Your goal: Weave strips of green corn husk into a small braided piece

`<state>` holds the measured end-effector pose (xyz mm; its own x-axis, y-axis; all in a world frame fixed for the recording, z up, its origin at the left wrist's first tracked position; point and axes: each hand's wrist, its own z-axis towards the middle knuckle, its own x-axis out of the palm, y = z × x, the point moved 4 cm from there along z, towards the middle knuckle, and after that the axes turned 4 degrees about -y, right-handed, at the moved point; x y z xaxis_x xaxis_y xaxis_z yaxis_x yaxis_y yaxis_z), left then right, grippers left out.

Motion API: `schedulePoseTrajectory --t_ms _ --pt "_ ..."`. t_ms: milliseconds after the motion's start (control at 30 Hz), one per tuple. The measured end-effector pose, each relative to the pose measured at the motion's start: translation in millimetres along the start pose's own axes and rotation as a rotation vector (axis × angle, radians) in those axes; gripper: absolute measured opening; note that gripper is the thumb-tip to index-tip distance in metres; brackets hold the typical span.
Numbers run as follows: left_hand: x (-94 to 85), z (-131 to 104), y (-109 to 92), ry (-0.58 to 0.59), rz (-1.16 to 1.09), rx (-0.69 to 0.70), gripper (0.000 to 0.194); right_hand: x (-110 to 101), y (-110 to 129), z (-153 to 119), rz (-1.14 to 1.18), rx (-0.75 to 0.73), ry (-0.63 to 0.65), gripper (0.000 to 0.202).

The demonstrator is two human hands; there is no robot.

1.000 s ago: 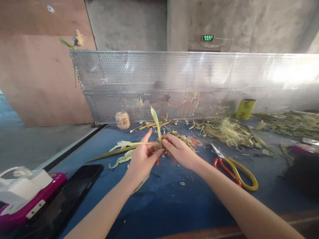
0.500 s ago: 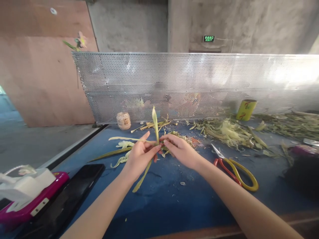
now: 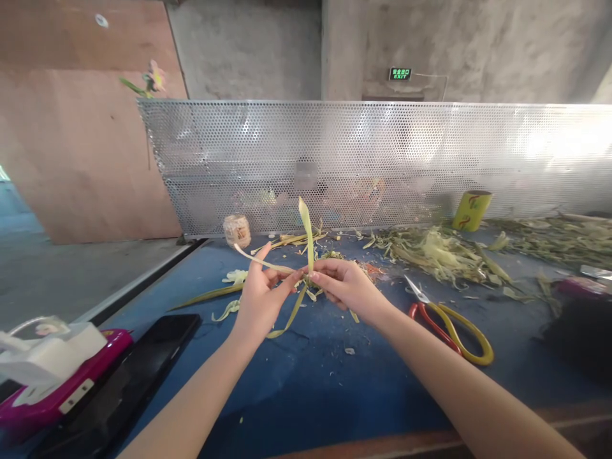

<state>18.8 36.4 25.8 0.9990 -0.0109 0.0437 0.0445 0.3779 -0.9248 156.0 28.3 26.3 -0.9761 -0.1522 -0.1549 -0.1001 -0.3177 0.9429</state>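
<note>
Pale green-yellow leaf strips [image 3: 306, 224] cross between my two hands over the middle of the blue table [image 3: 306, 389]. One strip stands upright, one points out to the left past my fingers, and one hangs down toward the table. My left hand [image 3: 262, 290] pinches the strips at the crossing with thumb and fingertips. From the other side my right hand [image 3: 348, 285] has its thumb and fingers closed on the same spot, close to the left fingertips. The crossing itself is partly covered by my fingers.
Scissors with red and yellow handles [image 3: 449, 328] lie to the right. Behind them are a heap of dried leaf strips [image 3: 435, 252] and a yellow tube [image 3: 472, 210]. A twine roll [image 3: 237, 231] stands at the back left, a black phone [image 3: 129, 382] and magenta power strip [image 3: 112, 344] nearer.
The strip pointing left has swung upward at its free end. The upright strip has shifted slightly right, and the hanging one has turned and risen. My hands remain together.
</note>
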Motion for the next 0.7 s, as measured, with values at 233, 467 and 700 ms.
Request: schedulePoseTrajectory --t_ms 233,467,700 --pt "4.8 -11 -12 0.01 0.095 0.143 0.076 1 -1 -4 -0.05 0.045 0.093 0.027" --pt "1.3 -8 -19 -0.072 0.056 0.131 0.072 -2 2 -3 -0.091 -0.052 0.026 0.026" --pt "-5.1 -4 -20 -0.115 -0.011 0.075 0.069 -1 2 -2 -0.094 -0.073 -0.027 0.026"
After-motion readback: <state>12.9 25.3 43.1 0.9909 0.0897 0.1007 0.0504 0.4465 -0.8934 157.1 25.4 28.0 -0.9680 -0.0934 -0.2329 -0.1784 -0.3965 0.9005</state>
